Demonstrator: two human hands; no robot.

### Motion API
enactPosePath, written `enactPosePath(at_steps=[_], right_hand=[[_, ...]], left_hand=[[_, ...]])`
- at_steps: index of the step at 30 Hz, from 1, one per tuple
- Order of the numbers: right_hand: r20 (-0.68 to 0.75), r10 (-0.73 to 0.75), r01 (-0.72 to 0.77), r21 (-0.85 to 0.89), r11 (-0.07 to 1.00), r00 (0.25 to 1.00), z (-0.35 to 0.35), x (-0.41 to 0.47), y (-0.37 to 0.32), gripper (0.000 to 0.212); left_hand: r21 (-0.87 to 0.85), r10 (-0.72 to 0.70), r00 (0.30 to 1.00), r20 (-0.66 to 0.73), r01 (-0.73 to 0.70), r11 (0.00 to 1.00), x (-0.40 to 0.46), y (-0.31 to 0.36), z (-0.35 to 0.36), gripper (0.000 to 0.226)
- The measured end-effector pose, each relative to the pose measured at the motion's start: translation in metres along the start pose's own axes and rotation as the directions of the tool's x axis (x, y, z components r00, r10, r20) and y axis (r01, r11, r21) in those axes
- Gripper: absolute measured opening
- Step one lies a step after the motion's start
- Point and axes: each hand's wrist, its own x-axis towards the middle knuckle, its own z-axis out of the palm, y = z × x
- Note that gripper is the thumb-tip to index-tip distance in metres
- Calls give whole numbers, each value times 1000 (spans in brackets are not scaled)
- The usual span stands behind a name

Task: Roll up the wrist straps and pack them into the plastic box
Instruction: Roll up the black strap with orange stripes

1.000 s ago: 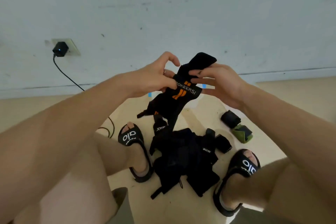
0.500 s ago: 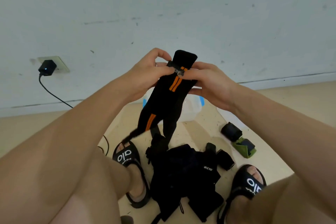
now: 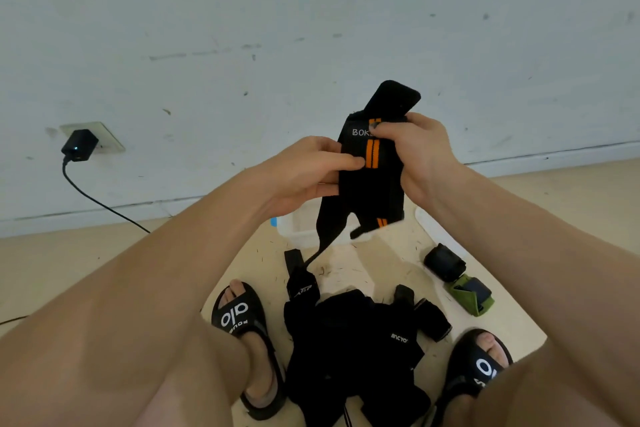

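Observation:
A black wrist strap with orange stripes hangs in the air in front of the wall. My left hand pinches its left edge, thumb on the front by the stripes. My right hand grips its upper right part, just below the strap's free top end. The lower end dangles over the clear plastic box, which stands on the floor and is mostly hidden behind the strap and my hands. A pile of black straps lies on the floor between my feet.
A rolled black strap and a green one lie on the floor at the right. My sandalled feet flank the pile. A black charger sits in a wall socket at the left, its cable running down to the floor.
The strap has risen and shifted right in my hands. My right hand now grips higher near the top end, and the lower tail hangs shorter above the box.

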Motion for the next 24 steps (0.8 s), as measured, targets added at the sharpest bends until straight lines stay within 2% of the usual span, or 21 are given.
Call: enactPosePath(at_steps=[2,4,9,16,20,24], right_hand=[[-69,1,1,31,1000,998,1,3,1,25],[-107,-12,15,34,999,994,2,6,1,25],[-79,8,-5,44,999,997,2,14,-3,22],[-88,48,-52,-51,997,995,-6,19,-14,18],[-30,64,-66,-84,994,998,-9,16,-12,30],[-4,92,-91,-131,987,996,-8,9,-11,36]], left_hand=[[34,-11,1000,22,10,999,5,0,0,7],[63,-34,998,55,31,998,7,1,4,18],[12,-46,992,116,45,999,7,7,11,27],[24,-52,999,16,51,998,10,12,-2,20],[95,-32,999,-2,32,995,11,10,-4,18],[55,12,1000,-22,-10,998,11,12,-2,18]])
